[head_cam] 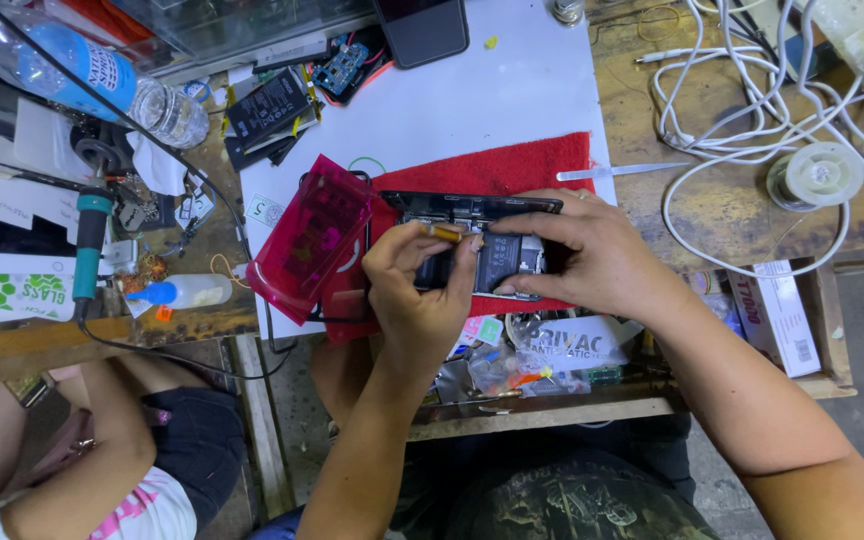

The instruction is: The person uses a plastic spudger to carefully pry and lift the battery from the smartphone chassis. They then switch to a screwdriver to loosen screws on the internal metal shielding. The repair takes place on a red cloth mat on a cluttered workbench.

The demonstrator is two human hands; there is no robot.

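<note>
A cluttered wooden tabletop (742,215) fills the view from above, with a white sheet (512,95) laid over its middle. On the sheet lies a red cloth (532,165), and on the cloth rests an opened phone (482,235), dark, with its inner parts exposed. Its long axis runs left to right across the view.

Both of the person's hands meet over the phone. The right hand (592,250) comes in from the right and lies across the phone's right half, fingers curled around its edges, gripping it steady. The left hand (422,285) comes up from below at the phone's left end, closed in a pinch on a small yellow-brown tool (444,232) whose tip points right, toward the phone's middle. The phone lies directly under and between the two hands, touching both; the left hand is the one working, the right the one holding.

Just left of the phone, touching the cloth, a translucent pink box (312,235) sits tilted. White cables (752,110) coil at the upper right, near a small spool (820,175). A plastic water bottle (82,75) lies at the upper left, above a teal-handled soldering iron (90,245). Another person's arm (102,440) shows at the lower left.
</note>
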